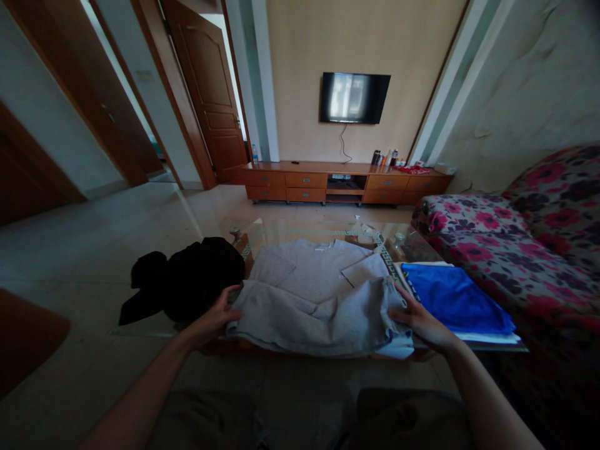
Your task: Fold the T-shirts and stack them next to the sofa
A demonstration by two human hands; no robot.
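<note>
A grey sweatshirt [314,294] lies spread on a glass coffee table [290,228], its sleeves folded inward and its lower half lifted and folded up toward the chest. My left hand [216,315] grips the left edge of the folded-up hem. My right hand [419,320] holds the right edge of the same fold, fingers closed on the cloth. A crumpled black garment [187,275] lies on the table just left of my left hand. A folded blue garment [457,300] rests on white cloth just right of my right hand.
A floral sofa [529,231] stands along the right. A low wooden TV cabinet [347,181] with bottles on it runs along the far wall under a wall-mounted television [355,97]. Wooden doors [209,94] are at the left, above a tiled floor.
</note>
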